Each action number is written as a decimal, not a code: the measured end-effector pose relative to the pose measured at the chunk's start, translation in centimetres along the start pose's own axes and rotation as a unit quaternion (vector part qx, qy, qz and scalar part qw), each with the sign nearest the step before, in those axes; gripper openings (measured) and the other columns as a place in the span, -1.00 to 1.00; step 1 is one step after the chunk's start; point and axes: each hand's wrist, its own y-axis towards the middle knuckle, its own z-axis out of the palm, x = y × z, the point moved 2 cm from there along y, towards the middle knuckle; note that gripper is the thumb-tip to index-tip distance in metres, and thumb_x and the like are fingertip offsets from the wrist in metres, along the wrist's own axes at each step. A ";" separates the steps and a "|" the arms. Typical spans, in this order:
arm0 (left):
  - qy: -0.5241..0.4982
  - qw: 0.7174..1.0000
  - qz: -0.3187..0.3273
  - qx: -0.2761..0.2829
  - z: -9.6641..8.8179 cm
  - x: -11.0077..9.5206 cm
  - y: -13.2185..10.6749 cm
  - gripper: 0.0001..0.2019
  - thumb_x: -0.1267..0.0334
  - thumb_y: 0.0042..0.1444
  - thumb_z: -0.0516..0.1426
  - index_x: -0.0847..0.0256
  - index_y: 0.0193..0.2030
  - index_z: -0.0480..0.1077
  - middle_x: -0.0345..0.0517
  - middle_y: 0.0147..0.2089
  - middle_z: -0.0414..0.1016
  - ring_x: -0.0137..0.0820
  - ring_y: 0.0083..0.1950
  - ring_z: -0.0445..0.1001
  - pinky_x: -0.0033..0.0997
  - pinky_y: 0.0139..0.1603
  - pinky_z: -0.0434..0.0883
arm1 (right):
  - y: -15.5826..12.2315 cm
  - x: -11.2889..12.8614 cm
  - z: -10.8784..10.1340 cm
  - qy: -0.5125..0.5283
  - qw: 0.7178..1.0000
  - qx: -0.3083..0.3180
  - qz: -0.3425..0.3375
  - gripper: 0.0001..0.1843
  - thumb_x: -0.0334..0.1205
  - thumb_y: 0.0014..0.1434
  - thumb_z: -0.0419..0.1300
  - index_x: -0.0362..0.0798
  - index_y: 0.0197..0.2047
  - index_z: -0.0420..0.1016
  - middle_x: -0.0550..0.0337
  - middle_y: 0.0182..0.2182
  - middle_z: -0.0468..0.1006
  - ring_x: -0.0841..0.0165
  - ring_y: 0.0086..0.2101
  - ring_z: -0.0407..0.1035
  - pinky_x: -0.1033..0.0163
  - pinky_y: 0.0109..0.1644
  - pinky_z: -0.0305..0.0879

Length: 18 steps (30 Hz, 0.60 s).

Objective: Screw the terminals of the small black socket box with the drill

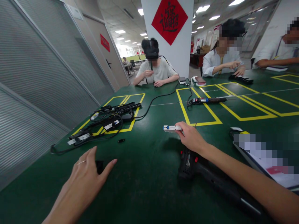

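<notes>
Currently, the right hand (pixel 192 137) pinches the white block (pixel 171 128) by one end, at 11 o'clock from the black tool (pixel 188 171); the left hand (pixel 83 174) is spread wide. Such a one-ended hold could let the block slip.

Your bench (pixel 144 180) is green, its tape (pixel 206 124) rectangles yellow — your block (pixel 172 128) white and blue, your tool (pixel 211 177) black and red.

Holds the left hand (pixel 83 175) with its back upward, thumb (pixel 108 169) spread away from the loosely bent fingers (pixel 92 155). Stretches the right arm (pixel 243 175) forward, pinching with the right hand (pixel 192 137)
</notes>
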 end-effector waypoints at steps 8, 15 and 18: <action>-0.120 0.942 0.313 0.032 1.6 -16.8 3.4 -0.54 0.07 0.13 0.07 0.11 0.16 0.17 0.09 0.13 0.35 -0.08 0.10 0.38 -0.09 0.06 0.34 | 0.3 0.9 -0.4 0.024 0.993 0.069 -0.094 -0.80 -0.41 0.22 0.09 -0.04 -0.09 0.38 0.11 -0.16 0.46 0.30 -0.17 0.39 0.19 -0.07 0.33; -0.094 0.939 0.322 0.073 2.5 -18.8 5.6 -0.85 0.28 0.19 -0.05 0.19 -0.17 0.29 0.06 -0.29 0.50 -0.17 -0.32 0.50 -0.26 -0.37 0.31 | 0.1 0.4 0.0 0.014 0.995 0.056 -0.078 -0.64 -0.36 0.23 0.11 -0.09 0.10 0.24 0.04 -0.07 0.43 0.28 -0.16 0.41 0.15 -0.07 0.36; -0.075 0.971 0.210 0.081 0.2 -13.8 6.3 -0.77 0.08 0.15 0.00 0.18 -0.22 0.33 -0.01 -0.34 0.50 -0.18 -0.35 0.49 -0.29 -0.39 0.29 | 0.0 0.3 0.1 0.006 0.995 0.062 -0.075 -0.65 -0.33 0.24 0.10 -0.06 0.09 0.28 0.05 -0.05 0.44 0.31 -0.23 0.43 0.15 -0.12 0.38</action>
